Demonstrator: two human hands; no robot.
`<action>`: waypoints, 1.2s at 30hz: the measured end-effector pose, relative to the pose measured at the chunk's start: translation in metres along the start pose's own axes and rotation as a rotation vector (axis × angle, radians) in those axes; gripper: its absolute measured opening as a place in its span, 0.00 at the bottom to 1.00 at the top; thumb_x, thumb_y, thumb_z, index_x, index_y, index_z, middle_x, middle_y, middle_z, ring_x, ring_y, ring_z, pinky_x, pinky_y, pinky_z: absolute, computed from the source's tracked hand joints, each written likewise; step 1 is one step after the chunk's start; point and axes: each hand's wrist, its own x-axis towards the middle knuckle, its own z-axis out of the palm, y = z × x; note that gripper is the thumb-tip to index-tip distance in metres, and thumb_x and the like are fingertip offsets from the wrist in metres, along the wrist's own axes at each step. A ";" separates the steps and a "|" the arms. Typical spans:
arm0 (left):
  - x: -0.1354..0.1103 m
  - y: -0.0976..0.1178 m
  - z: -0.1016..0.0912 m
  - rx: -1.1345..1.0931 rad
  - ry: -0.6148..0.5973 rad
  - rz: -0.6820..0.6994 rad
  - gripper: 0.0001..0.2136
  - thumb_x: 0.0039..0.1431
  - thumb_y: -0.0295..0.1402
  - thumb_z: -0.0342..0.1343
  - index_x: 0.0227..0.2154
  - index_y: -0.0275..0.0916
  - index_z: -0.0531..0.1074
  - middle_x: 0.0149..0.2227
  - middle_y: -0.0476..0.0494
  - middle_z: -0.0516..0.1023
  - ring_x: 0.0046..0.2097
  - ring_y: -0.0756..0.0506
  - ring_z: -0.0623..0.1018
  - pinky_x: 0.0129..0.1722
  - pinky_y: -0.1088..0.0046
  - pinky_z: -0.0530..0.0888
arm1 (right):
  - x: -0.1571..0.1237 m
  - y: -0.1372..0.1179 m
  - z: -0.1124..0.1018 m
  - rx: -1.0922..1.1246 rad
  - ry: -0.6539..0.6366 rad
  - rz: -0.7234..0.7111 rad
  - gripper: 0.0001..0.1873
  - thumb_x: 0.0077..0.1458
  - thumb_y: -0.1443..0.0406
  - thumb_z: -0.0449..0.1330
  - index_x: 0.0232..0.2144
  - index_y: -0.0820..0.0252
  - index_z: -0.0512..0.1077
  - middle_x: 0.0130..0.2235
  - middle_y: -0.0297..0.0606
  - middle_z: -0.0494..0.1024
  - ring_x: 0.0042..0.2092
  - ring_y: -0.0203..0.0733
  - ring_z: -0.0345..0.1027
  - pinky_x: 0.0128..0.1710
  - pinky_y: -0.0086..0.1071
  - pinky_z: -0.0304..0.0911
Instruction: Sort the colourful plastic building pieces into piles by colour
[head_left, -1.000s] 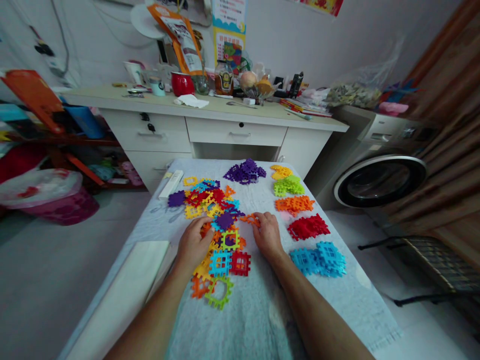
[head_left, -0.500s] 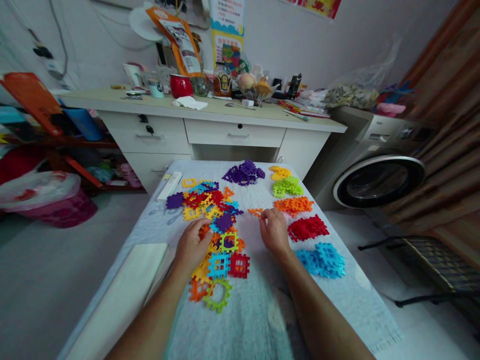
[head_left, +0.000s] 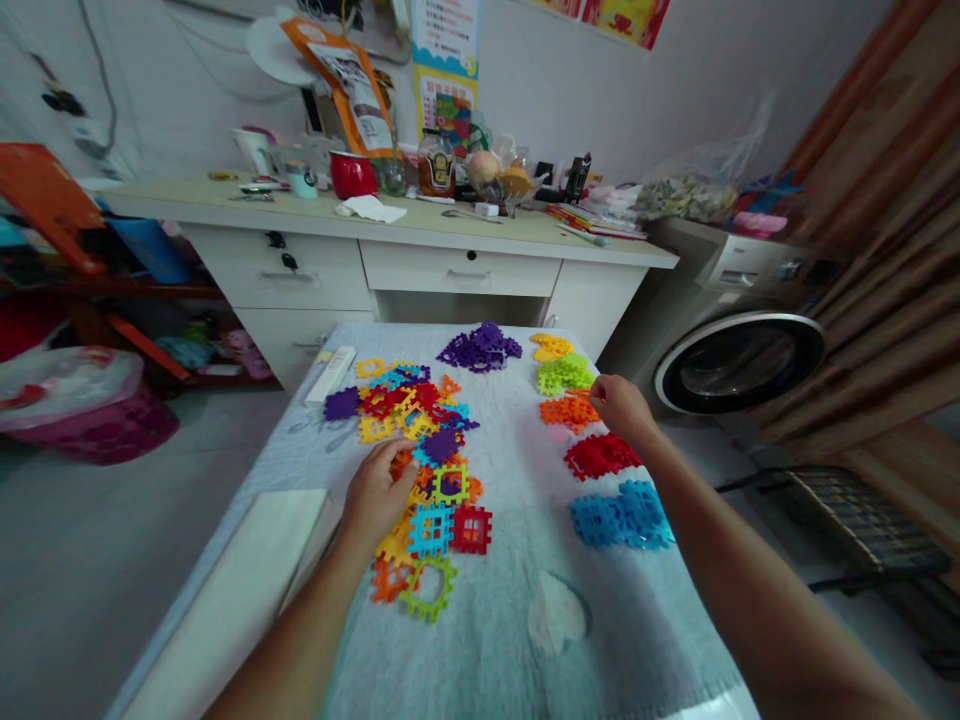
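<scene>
Your left hand curls against the mixed pile's left edge; whether it grips anything, I can't tell. Farther right, the orange pile lies by your right hand, which pinches an orange piece.

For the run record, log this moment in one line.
left hand: at edge of mixed interlocking-tile heap | right hand: orange tile at fingertips, by orange pile | neighbours: lime-green pile, red pile

Left hand and right hand are bare, as are both tapering forearms.
</scene>
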 end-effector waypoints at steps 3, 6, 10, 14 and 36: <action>0.000 -0.002 0.001 -0.009 0.006 0.009 0.15 0.56 0.40 0.50 0.43 0.40 0.73 0.47 0.42 0.76 0.51 0.42 0.76 0.55 0.62 0.71 | 0.005 0.007 0.014 -0.023 -0.053 -0.004 0.07 0.53 0.71 0.55 0.30 0.61 0.73 0.34 0.40 0.75 0.34 0.37 0.65 0.32 0.29 0.52; 0.000 -0.006 0.003 -0.022 0.007 0.013 0.14 0.56 0.39 0.51 0.42 0.40 0.73 0.47 0.42 0.76 0.51 0.42 0.75 0.56 0.62 0.70 | 0.006 0.008 0.020 -0.045 -0.073 -0.014 0.08 0.53 0.70 0.55 0.31 0.61 0.74 0.35 0.41 0.76 0.35 0.38 0.67 0.33 0.29 0.53; -0.001 -0.007 0.004 -0.036 0.021 0.022 0.13 0.56 0.38 0.51 0.42 0.40 0.73 0.48 0.42 0.76 0.53 0.42 0.74 0.57 0.61 0.69 | 0.004 0.004 0.013 -0.118 -0.104 -0.013 0.09 0.55 0.69 0.55 0.35 0.62 0.76 0.39 0.46 0.77 0.38 0.43 0.69 0.35 0.32 0.56; -0.001 -0.003 0.001 -0.060 0.037 0.019 0.14 0.55 0.37 0.52 0.42 0.40 0.73 0.48 0.41 0.76 0.53 0.42 0.74 0.57 0.61 0.69 | -0.005 -0.017 -0.004 -0.158 -0.100 -0.059 0.11 0.56 0.66 0.59 0.41 0.62 0.76 0.45 0.51 0.75 0.43 0.49 0.70 0.39 0.35 0.59; -0.002 -0.001 0.004 -0.244 0.072 0.008 0.16 0.53 0.35 0.55 0.46 0.42 0.73 0.52 0.41 0.71 0.57 0.42 0.71 0.61 0.57 0.65 | -0.016 -0.178 0.045 0.285 -0.263 -0.817 0.27 0.48 0.66 0.67 0.51 0.64 0.70 0.48 0.47 0.73 0.49 0.47 0.66 0.50 0.39 0.60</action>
